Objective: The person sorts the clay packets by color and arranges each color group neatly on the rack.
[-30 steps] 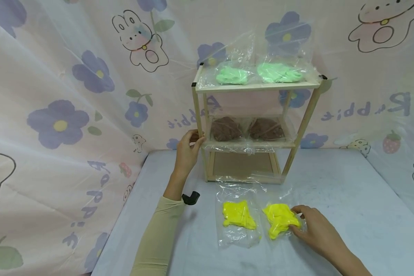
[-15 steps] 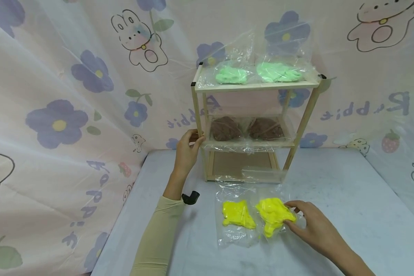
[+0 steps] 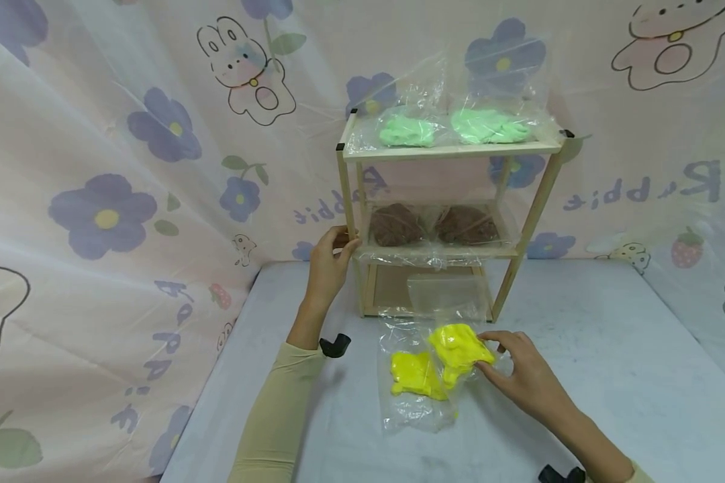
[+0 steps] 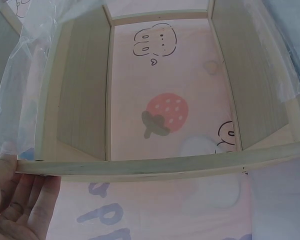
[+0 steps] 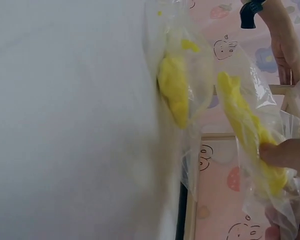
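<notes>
My right hand (image 3: 522,369) pinches a clear plastic bag of yellow clay (image 3: 459,345) between thumb and fingers. In the right wrist view this bag (image 5: 250,135) hangs tilted above the table, the thumb (image 5: 290,156) pressed on its near side. A second bag of yellow clay (image 3: 417,377) lies flat on the table, partly overlapped by the held one in the head view. My left hand (image 3: 328,265) grips the left front post of a small wooden shelf rack (image 3: 441,155), level with its middle shelf. The left wrist view shows thumb and fingers around that post (image 4: 140,168).
Two bags of pale green clay (image 3: 489,127) sit on the top shelf. On the middle shelf are two bags of brown clay (image 3: 397,226), their plastic hanging over the front edge. The bottom shelf (image 3: 389,287) bears nothing. A printed curtain (image 3: 175,221) closes off the back and left.
My right hand has lifted the right yellow clay bag and carried it left and toward the rack. Its upper end now overlaps the bottom shelf. The left hand stays on the post.
</notes>
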A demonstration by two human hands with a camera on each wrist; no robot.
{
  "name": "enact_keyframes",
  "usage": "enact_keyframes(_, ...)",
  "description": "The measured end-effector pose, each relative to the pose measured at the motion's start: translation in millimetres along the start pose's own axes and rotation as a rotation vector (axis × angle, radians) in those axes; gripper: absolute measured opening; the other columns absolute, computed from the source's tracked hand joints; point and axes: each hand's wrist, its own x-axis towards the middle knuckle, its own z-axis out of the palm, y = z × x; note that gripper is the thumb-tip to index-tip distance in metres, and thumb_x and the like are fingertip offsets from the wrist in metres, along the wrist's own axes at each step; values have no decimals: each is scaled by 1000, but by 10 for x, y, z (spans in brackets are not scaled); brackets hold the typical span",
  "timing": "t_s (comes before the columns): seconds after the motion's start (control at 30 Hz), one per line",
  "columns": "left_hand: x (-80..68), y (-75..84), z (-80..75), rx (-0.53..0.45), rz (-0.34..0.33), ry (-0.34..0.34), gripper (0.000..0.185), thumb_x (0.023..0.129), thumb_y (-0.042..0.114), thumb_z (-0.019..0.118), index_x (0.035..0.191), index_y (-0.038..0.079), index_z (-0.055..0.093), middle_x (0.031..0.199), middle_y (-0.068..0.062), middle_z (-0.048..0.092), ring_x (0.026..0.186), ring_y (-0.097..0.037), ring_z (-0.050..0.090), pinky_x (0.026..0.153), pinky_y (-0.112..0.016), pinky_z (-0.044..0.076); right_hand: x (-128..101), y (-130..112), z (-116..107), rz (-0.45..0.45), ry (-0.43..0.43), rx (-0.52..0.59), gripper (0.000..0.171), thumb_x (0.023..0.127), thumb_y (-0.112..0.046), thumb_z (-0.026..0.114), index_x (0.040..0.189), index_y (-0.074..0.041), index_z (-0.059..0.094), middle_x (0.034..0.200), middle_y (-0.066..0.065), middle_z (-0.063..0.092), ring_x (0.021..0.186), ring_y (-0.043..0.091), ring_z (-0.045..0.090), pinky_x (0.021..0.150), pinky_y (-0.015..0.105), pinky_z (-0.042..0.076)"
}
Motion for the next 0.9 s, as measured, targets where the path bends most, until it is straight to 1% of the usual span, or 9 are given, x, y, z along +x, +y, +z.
enact_keyframes(0.2,12,-4,9,-3,2,3,33,103,21,72,131,2,68,120,-15,73,115,-30,71,101,-41,63,157,73,132,-52,62,8,57,79,-3,95,129,-7,68,120,8,70,92,15,55,67,34,54)
enact_keyframes(0.33,7,-11,6,-8,5,3,34,104,22,71,131,2,67,120,-15,73,115,-30,71,101,-41,63,279,114,186,-75,109,27,55,78,1,95,127,-3,69,116,9,70,90,16,55,68,36,55)
enact_keyframes(0.43,0,-19,-1,-13,2,4,35,104,23,71,132,2,67,121,-15,72,115,-30,71,101,-40,63,370,145,231,-66,133,39,53,80,0,94,126,-2,69,113,10,69,90,18,56,70,38,55)
enact_keyframes(0.6,-4,-18,-9,-13,5,3,37,103,24,71,132,2,67,122,-15,72,115,-30,71,101,-39,63,502,193,336,-16,173,70,50,83,1,92,126,1,68,110,14,68,92,25,59,74,43,54)
enact_keyframes(0.73,-2,-12,-4,-3,5,-2,36,104,23,71,132,2,67,121,-15,72,115,-30,71,101,-38,63,592,251,439,4,202,99,48,86,0,90,127,2,66,113,17,68,94,27,59,75,40,51)
enact_keyframes(0.9,1,-4,5,-2,5,-4,34,104,20,71,131,1,67,120,-15,72,114,-30,71,100,-39,63,696,311,550,5,251,112,48,87,0,89,129,3,64,120,19,67,95,28,58,77,31,46)
